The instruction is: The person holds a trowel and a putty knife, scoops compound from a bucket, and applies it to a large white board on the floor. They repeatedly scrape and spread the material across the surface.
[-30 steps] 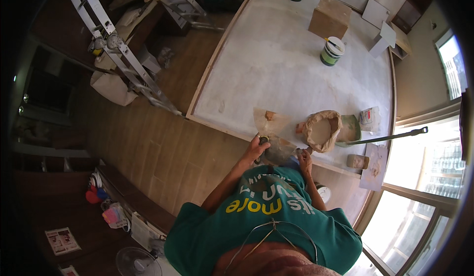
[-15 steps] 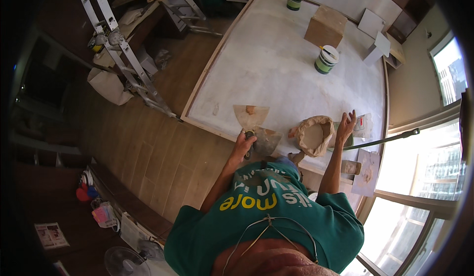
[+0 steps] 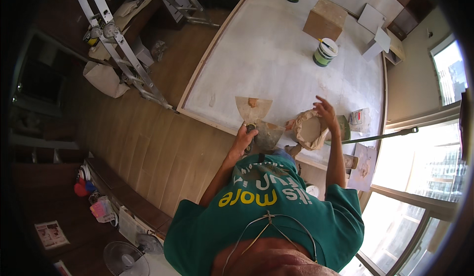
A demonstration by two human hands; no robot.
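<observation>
My left hand point(image 3: 244, 139) is closed round the handles of two wide putty knives, one blade point(image 3: 253, 109) pale with a brown smear, the other point(image 3: 267, 135) darker, at the near edge of the white board surface point(image 3: 247, 48). My right hand point(image 3: 324, 109) has its fingers apart, empty, above the right rim of a crumpled brown paper bag point(image 3: 307, 131) of pale powder. Beside that bag are a green container point(image 3: 342, 126), a white package point(image 3: 359, 121), a long dark green bar point(image 3: 382, 136) and a small beige container point(image 3: 349, 162).
Two white-and-green tubs point(image 3: 322, 58), a cardboard box point(image 3: 322, 21) and white boxy pieces point(image 3: 375, 46) stand on the board. An aluminium ladder point(image 3: 128, 58) stands on the left over the wooden floor point(image 3: 138, 142). A fan point(image 3: 126, 261) is at lower left, bright windows at right.
My right hand left the dark area near my waist, rose to the right, then moved left over the bag. My left hand moved up and left with the putty knives.
</observation>
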